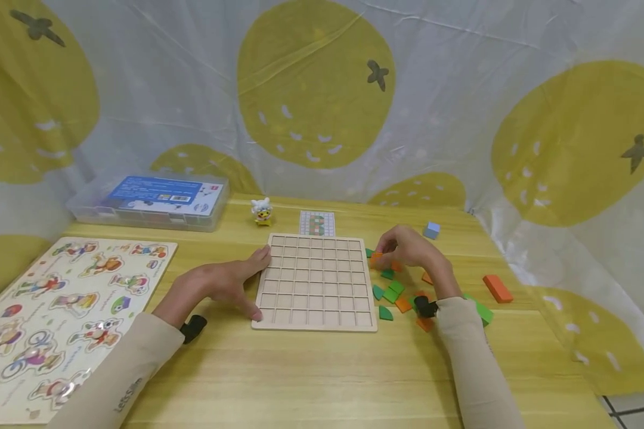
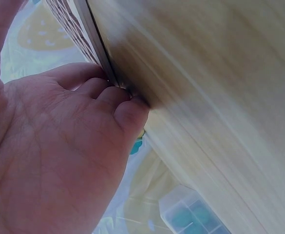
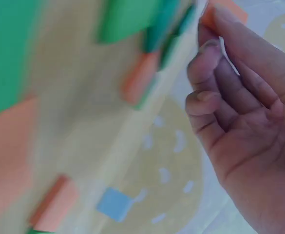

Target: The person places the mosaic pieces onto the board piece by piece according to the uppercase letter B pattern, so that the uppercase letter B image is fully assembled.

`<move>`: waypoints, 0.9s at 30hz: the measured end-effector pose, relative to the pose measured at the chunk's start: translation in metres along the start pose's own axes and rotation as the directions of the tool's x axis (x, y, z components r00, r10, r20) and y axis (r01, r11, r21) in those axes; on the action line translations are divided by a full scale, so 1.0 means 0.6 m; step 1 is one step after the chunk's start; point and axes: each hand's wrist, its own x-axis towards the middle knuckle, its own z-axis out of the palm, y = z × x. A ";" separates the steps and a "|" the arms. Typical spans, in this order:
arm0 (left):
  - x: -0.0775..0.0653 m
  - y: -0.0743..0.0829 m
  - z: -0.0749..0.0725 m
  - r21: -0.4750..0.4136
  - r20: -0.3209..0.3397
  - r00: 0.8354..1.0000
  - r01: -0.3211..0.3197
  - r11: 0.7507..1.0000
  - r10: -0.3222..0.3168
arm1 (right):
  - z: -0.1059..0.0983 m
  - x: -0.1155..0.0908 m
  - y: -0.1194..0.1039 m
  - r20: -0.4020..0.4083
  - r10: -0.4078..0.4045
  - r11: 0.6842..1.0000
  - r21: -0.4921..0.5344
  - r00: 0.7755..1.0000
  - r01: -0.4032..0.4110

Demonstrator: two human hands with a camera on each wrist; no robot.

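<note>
A pale wooden grid board (image 1: 315,285) lies on the table in the head view, its squares unfilled. My left hand (image 1: 226,283) rests along the board's left edge, thumb at the near corner and fingers farther up. In the left wrist view, the fingertips (image 2: 132,114) meet the board's edge. Beyond the board's right edge, my right hand (image 1: 412,249) pinches an orange block (image 1: 375,260) between thumb and fingers. The same orange block (image 3: 236,10) shows at the fingertips in the right wrist view. Green pieces (image 1: 393,290) and orange pieces (image 1: 403,304) are scattered beneath that hand.
A pattern card (image 1: 317,224) lies behind the board, beside a small figurine (image 1: 261,212). A clear plastic case (image 1: 150,201) stands at the back left, with a picture puzzle board (image 1: 70,322) in front. On the right are a blue cube (image 1: 432,230) and a long orange block (image 1: 497,288).
</note>
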 end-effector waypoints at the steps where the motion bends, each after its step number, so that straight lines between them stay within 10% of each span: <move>1: 0.000 0.000 -0.001 0.002 0.000 1.000 0.001 1.000 -0.001 | -0.002 0.002 -0.007 -0.015 -0.017 1.000 0.008 1.000 0.017; 11: 0.002 0.005 -0.002 0.005 0.003 1.000 0.016 1.000 -0.016 | 0.061 0.098 -0.112 -0.032 -0.091 0.979 0.181 0.995 0.096; 27: 0.004 0.001 0.001 0.005 -0.005 0.998 0.056 0.998 -0.056 | 0.122 0.160 -0.149 -0.008 0.091 0.971 0.224 0.996 -0.087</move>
